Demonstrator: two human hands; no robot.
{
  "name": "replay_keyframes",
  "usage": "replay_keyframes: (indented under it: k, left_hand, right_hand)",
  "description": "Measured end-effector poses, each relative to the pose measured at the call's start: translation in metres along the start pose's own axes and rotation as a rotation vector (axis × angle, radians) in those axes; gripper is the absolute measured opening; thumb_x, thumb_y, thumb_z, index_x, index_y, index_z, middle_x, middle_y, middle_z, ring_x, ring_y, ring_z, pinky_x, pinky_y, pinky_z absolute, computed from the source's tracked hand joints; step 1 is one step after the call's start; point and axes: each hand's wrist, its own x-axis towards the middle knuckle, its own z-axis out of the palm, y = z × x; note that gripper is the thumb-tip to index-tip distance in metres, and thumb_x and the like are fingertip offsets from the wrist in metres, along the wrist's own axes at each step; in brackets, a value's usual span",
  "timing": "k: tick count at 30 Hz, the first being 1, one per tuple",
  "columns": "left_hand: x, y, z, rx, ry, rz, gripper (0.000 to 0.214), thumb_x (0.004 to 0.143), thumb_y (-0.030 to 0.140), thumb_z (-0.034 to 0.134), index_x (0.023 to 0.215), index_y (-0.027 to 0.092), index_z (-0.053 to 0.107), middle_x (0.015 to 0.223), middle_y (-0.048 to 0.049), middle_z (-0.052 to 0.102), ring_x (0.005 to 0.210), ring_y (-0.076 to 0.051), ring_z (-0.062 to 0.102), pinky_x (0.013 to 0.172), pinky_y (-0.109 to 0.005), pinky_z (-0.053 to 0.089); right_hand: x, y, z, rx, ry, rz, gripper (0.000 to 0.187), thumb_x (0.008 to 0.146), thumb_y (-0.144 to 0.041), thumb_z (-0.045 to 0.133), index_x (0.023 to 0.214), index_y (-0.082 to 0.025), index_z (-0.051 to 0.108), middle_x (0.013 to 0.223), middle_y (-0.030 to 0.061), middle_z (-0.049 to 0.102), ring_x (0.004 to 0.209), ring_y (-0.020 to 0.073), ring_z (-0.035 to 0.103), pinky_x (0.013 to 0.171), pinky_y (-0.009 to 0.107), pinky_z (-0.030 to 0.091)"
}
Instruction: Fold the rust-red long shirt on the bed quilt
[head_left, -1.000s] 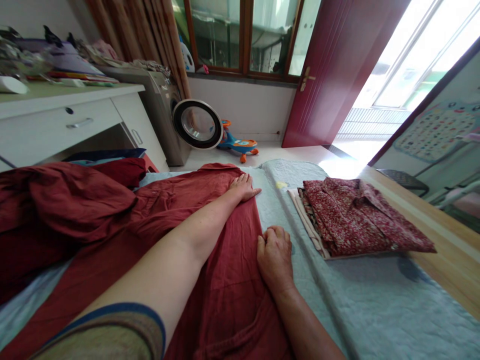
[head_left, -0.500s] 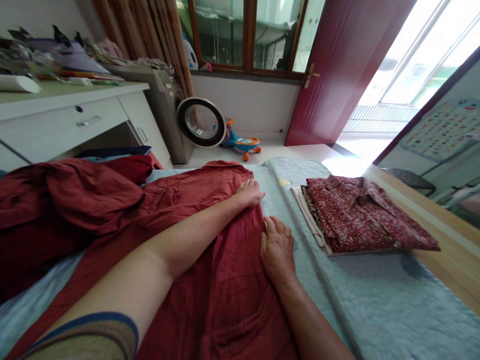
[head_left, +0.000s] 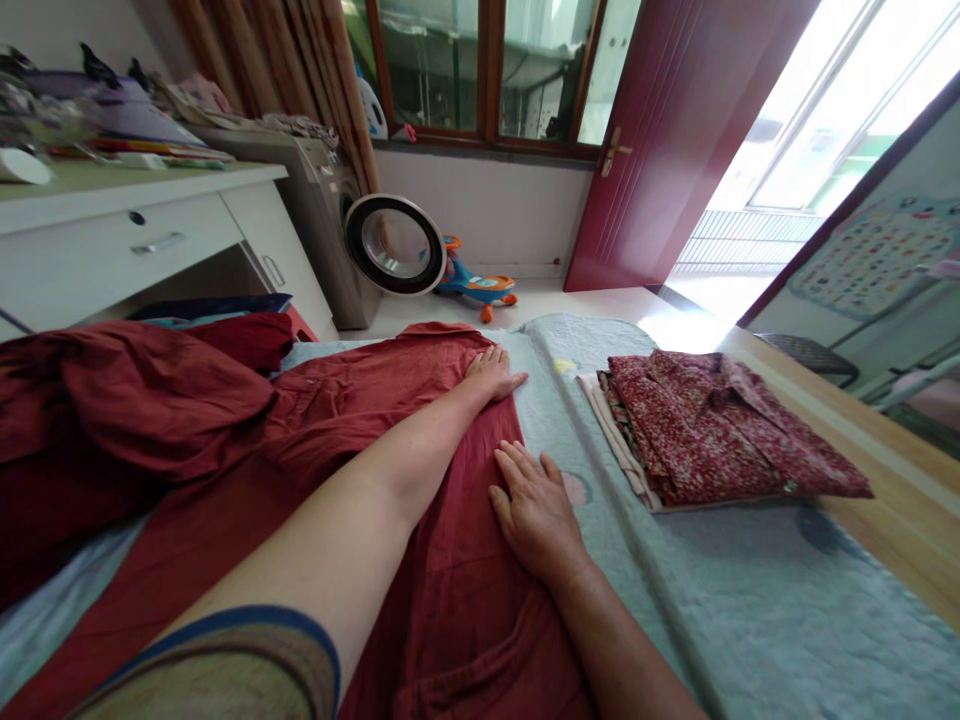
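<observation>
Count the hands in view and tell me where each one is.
2. The left hand lies flat on the red garment, near its far end; the right hand lies closer to the camera, along the garment's right edge. Neither is hidden.

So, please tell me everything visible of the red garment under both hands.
The plain red garment looks like soft cloth, creased, with a line, perhaps a seam, near the viewer. It lies spread on the pale blue quilted cover, with bunched red cloth at its left. The left hand rests on its far right corner; the right hand lies across its right edge.
</observation>
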Motion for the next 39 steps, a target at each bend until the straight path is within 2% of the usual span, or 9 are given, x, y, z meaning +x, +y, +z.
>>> replay_keyframes:
  k: [5, 9, 12, 15, 18, 21, 24, 30, 39]
  left_hand:
    - [0.011, -0.005, 0.003, -0.011, 0.046, -0.002, 0.078, 0.089, 0.064, 0.035, 0.147, 0.012, 0.033, 0.158, -0.0184, 0.025, 0.147, -0.031, 0.02, 0.118, -0.045, 0.019]
    - [0.002, 0.003, -0.001, 0.005, 0.039, 0.016, 0.071, 0.092, 0.06, 0.033, 0.145, 0.014, 0.035, 0.158, -0.0176, 0.026, 0.147, -0.03, 0.021, 0.118, -0.043, 0.019]
    - [-0.022, 0.018, -0.003, -0.003, -0.037, -0.01, 0.072, 0.092, 0.055, 0.036, 0.147, 0.009, 0.029, 0.159, -0.0219, 0.021, 0.148, -0.031, 0.018, 0.118, -0.042, 0.019]
    - [-0.059, 0.034, 0.002, -0.016, -0.121, -0.019, 0.075, 0.09, 0.053, 0.041, 0.148, 0.006, 0.027, 0.159, -0.0244, 0.018, 0.148, -0.034, 0.017, 0.117, -0.044, 0.021]
    - [-0.094, 0.042, 0.012, 0.009, -0.097, 0.05, 0.073, 0.09, 0.053, 0.041, 0.148, 0.011, 0.029, 0.16, -0.0191, 0.021, 0.148, -0.032, 0.017, 0.118, -0.044, 0.019]
    - [-0.11, 0.044, 0.019, 0.022, -0.047, 0.078, 0.079, 0.088, 0.062, 0.038, 0.15, 0.015, 0.028, 0.16, -0.0154, 0.023, 0.149, -0.031, 0.014, 0.12, -0.044, 0.017]
    - [-0.102, 0.041, 0.018, 0.006, -0.01, 0.08, 0.087, 0.086, 0.07, 0.033, 0.151, 0.012, 0.027, 0.16, -0.0168, 0.022, 0.149, -0.031, 0.014, 0.12, -0.045, 0.015]
    - [-0.05, 0.03, 0.007, 0.016, -0.049, 0.065, 0.093, 0.087, 0.071, 0.028, 0.152, 0.004, 0.021, 0.16, -0.0214, 0.015, 0.149, -0.032, 0.011, 0.12, -0.044, 0.014]
    - [0.005, 0.015, -0.001, 0.028, -0.09, 0.063, 0.085, 0.087, 0.071, 0.029, 0.151, 0.016, 0.029, 0.161, -0.0168, 0.017, 0.149, -0.034, 0.011, 0.119, -0.047, 0.014]
  right_hand:
    - [0.0, 0.0, 0.0, -0.001, 0.018, 0.002, 0.043, 0.092, -0.027, 0.052, 0.135, -0.021, 0.054, 0.145, 0.0085, 0.051, 0.138, 0.022, 0.041, 0.115, 0.044, 0.022]
    - [0.001, 0.002, 0.0, 0.049, 0.069, -0.006, 0.037, 0.092, -0.023, 0.05, 0.129, -0.021, 0.058, 0.14, 0.0081, 0.056, 0.133, 0.0206, 0.046, 0.112, 0.042, 0.024]
    - [0.001, 0.001, -0.004, 0.11, 0.181, 0.013, 0.026, 0.092, -0.017, 0.046, 0.104, -0.021, 0.068, 0.114, 0.0055, 0.071, 0.111, 0.0178, 0.061, 0.105, 0.036, 0.031]
    - [-0.002, -0.001, -0.01, 0.131, 0.269, 0.015, 0.024, 0.089, -0.015, 0.046, 0.077, -0.02, 0.066, 0.08, 0.0025, 0.07, 0.081, 0.0161, 0.063, 0.087, 0.029, 0.038]
    - [-0.005, -0.003, -0.013, 0.122, 0.304, 0.005, 0.023, 0.086, -0.015, 0.047, 0.07, -0.02, 0.063, 0.071, 0.0018, 0.065, 0.073, 0.0157, 0.059, 0.074, 0.027, 0.037]
    - [-0.005, -0.004, -0.012, 0.094, 0.318, 0.005, 0.022, 0.085, -0.014, 0.046, 0.068, -0.02, 0.061, 0.07, 0.0018, 0.064, 0.07, 0.0155, 0.058, 0.071, 0.026, 0.035]
    - [-0.004, -0.004, -0.011, 0.071, 0.314, 0.009, 0.022, 0.084, -0.014, 0.046, 0.066, -0.02, 0.058, 0.067, 0.0013, 0.062, 0.068, 0.0151, 0.056, 0.069, 0.026, 0.034]
    - [-0.004, -0.004, -0.01, 0.064, 0.312, 0.036, 0.022, 0.083, -0.014, 0.046, 0.065, -0.02, 0.057, 0.066, 0.0005, 0.061, 0.065, 0.0141, 0.055, 0.067, 0.027, 0.031]
    - [-0.003, -0.003, -0.009, 0.118, 0.3, 0.055, 0.021, 0.083, -0.013, 0.046, 0.067, -0.02, 0.057, 0.068, 0.0007, 0.062, 0.069, 0.0143, 0.056, 0.069, 0.027, 0.031]
